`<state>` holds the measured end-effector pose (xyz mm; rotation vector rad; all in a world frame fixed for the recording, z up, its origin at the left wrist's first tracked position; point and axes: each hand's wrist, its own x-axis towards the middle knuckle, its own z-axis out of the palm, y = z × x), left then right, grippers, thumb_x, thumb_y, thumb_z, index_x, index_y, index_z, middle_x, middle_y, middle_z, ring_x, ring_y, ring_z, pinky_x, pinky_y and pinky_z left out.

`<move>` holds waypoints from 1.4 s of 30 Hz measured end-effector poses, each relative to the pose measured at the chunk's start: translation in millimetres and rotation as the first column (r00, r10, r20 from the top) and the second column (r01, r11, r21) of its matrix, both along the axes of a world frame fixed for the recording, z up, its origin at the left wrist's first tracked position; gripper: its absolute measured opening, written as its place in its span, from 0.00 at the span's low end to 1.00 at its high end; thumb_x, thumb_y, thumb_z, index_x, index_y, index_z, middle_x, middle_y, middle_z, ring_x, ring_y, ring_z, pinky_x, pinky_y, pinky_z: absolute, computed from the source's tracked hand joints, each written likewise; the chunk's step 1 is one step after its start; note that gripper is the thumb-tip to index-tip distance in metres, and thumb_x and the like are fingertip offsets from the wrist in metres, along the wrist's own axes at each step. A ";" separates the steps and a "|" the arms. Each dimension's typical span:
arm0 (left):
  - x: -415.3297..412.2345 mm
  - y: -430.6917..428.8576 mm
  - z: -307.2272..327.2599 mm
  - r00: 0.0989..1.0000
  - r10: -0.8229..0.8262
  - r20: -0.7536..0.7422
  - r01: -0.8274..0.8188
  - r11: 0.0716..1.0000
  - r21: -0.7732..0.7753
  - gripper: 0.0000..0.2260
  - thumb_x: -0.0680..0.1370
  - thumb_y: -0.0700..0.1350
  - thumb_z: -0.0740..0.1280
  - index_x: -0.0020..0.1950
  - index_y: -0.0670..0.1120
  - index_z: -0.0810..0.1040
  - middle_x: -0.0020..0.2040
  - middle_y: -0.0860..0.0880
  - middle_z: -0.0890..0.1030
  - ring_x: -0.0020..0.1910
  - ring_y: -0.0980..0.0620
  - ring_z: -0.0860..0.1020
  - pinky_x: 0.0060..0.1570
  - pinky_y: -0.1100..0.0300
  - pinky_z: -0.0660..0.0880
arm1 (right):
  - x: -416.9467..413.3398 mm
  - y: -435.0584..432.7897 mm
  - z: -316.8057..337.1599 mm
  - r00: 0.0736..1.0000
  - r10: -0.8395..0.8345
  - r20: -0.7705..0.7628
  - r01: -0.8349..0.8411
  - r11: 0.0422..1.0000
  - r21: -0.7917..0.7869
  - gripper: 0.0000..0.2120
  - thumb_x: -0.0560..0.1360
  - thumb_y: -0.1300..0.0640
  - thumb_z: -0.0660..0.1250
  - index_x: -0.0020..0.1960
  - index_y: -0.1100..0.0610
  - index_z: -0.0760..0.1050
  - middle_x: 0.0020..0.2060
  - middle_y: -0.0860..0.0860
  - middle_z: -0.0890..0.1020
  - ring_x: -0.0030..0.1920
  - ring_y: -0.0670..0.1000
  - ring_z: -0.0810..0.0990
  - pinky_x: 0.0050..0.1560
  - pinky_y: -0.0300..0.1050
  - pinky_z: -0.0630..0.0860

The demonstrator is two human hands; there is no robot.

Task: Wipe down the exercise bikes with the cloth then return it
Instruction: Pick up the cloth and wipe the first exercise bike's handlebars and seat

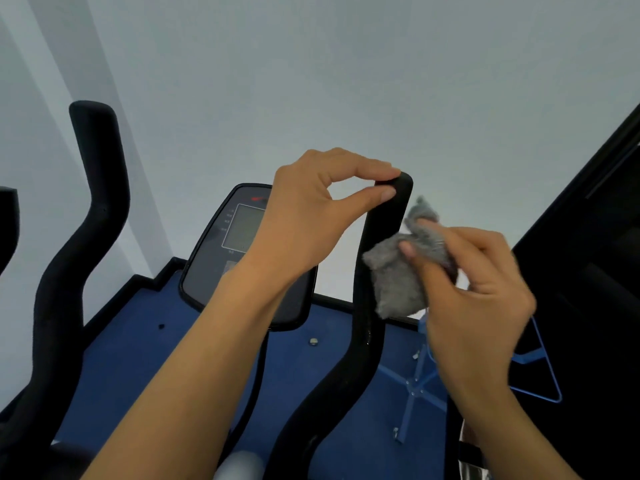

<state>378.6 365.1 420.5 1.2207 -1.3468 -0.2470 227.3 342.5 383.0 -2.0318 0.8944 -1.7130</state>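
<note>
The exercise bike's right handlebar (pixel 367 306), black and foam-covered, curves up through the middle of the view. My left hand (pixel 311 209) pinches its top end between thumb and fingers. My right hand (pixel 474 289) holds a bunched grey cloth (pixel 398 285) pressed against the right side of that bar, a little below its tip. The bike's console (pixel 242 230) with a grey screen sits behind my left wrist. The left handlebar (pixel 86 209) rises at the left.
A dark edge of another machine (pixel 8 223) shows at the far left. A blue metal stand (pixel 419 386) rests on the blue floor (pixel 145 341) at lower right. A large black panel (pixel 588 258) fills the right side. A pale wall lies ahead.
</note>
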 end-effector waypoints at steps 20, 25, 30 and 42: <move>-11.8 9.5 -27.1 0.999 -0.001 0.041 -0.001 0.999 0.032 0.24 0.74 0.40 0.71 0.65 0.59 0.70 0.64 0.65 0.71 0.56 0.61 0.76 0.58 0.73 0.67 | -19.2 3.8 5.6 0.988 0.145 0.053 -0.154 0.895 0.419 0.07 0.69 0.59 0.72 0.43 0.47 0.80 0.43 0.50 0.82 0.43 0.44 0.82 0.41 0.39 0.79; -7.5 8.9 -28.0 0.995 -0.023 0.099 0.016 0.997 0.072 0.26 0.73 0.40 0.71 0.67 0.58 0.69 0.66 0.65 0.69 0.58 0.63 0.75 0.59 0.73 0.67 | -25.7 3.7 6.6 0.961 0.222 -0.165 -0.155 0.926 0.343 0.11 0.71 0.59 0.69 0.49 0.45 0.78 0.46 0.44 0.79 0.47 0.45 0.80 0.47 0.37 0.78; -11.6 7.5 -31.6 0.994 -0.008 0.106 0.005 1.000 0.028 0.26 0.74 0.38 0.69 0.67 0.57 0.66 0.67 0.64 0.67 0.59 0.63 0.74 0.59 0.73 0.66 | -16.6 9.1 -17.5 0.943 0.284 -0.173 -0.216 0.918 0.333 0.12 0.70 0.61 0.71 0.53 0.52 0.79 0.46 0.45 0.79 0.48 0.42 0.78 0.46 0.31 0.74; -18.1 13.7 -41.4 0.986 0.030 0.165 -0.032 0.999 0.010 0.29 0.74 0.37 0.68 0.73 0.48 0.62 0.70 0.57 0.68 0.66 0.63 0.67 0.65 0.70 0.64 | -33.0 19.2 -14.9 0.946 0.301 -0.122 -0.219 0.868 0.446 0.08 0.73 0.59 0.68 0.48 0.47 0.78 0.44 0.46 0.79 0.45 0.42 0.79 0.42 0.32 0.78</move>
